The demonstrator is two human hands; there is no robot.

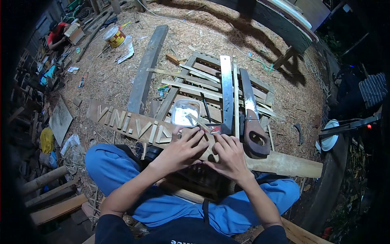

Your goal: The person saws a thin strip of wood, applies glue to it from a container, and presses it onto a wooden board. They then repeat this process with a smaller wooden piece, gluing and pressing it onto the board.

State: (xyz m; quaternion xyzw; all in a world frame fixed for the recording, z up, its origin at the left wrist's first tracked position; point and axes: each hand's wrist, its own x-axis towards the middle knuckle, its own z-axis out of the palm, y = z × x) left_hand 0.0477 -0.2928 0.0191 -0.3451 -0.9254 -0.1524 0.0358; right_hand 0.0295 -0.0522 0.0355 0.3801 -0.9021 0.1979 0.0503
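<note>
A long wooden board (284, 162) lies across my lap. Thin wood strips (134, 126) form letter shapes on its left part. My left hand (185, 148) rests on the board's middle, fingers bent around something I cannot make out. Close beside it, my right hand (229, 156) presses at the same spot with curled fingers; what lies between the fingertips is hidden. Just beyond the hands, a clear tub (186, 110) holds white paste, with a small stick (199, 122) leaning at its near edge.
A handsaw (254, 122) and a metal-bladed square (226, 89) lie ahead on a slatted wooden frame (170, 99) with loose strips. A grey beam (148, 69) and a paint bucket (115, 37) are farther left. A person in red (55, 36) sits at the far left.
</note>
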